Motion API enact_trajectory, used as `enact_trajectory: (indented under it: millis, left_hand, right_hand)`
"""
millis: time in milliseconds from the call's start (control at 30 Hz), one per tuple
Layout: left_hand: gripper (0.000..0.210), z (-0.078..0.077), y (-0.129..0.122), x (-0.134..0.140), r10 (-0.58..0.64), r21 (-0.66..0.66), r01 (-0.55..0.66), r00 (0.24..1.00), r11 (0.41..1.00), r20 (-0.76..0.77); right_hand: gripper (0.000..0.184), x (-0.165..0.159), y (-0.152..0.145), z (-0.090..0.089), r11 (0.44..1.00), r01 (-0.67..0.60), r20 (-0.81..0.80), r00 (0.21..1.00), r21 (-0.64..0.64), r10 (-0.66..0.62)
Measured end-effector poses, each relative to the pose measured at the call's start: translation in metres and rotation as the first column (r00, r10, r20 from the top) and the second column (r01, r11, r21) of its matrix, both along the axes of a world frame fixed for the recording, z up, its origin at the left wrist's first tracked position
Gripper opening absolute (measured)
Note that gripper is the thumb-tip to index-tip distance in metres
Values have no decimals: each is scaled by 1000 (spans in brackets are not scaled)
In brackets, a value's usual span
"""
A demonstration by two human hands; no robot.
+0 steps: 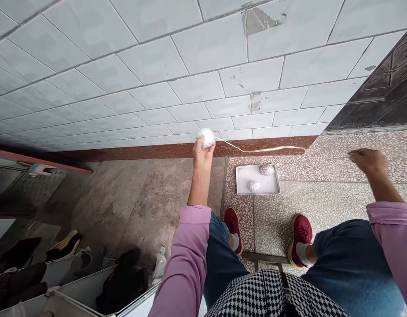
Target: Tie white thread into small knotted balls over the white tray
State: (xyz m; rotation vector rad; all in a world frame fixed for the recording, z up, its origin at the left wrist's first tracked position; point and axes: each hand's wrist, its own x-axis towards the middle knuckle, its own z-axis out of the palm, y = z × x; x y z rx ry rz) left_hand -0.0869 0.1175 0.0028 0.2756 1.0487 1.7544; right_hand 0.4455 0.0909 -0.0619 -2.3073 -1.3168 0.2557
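My left hand (203,152) is raised in front of the tiled wall, its fingers closed around a white ball of yarn (207,137). From that ball a white strand of yarn (272,149) stretches off to the right; against the speckled floor I lose sight of it. Far to the right, my right hand (371,162) is closed, fingertips pointing toward the strand. Whether the yarn reaches those fingers cannot be made out. Below, a white tray (246,176) on the floor holds a white yarn ball (254,186) and a greyish, speckled ball (267,169).
The white tiled wall (210,83) rises close in front, above a brown skirting. A dark door (384,97) stands at the right. My red shoes (301,240) flank the tray. At lower left are a shoe (65,244) and open bins (81,288) with dark items.
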Motion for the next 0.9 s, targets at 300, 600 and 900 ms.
enact_trajectory:
  millis: [300,600,900]
  left_hand:
    - [48,-24,-18,112,-556,31,565,819,825,-140]
    - [53,-33,-15,111,-571,-31,601,741,798,-353]
    - [52,-38,-29,112,-711,-214,797,338,565,-616]
  right_hand:
    - [28,-184,19,26,736,-587,-524,531,339,665]
    - [42,-229,-16,27,500,-777,-406,345,382,846]
    - [61,-201,-20,69,524,-692,-361,384,497,850]
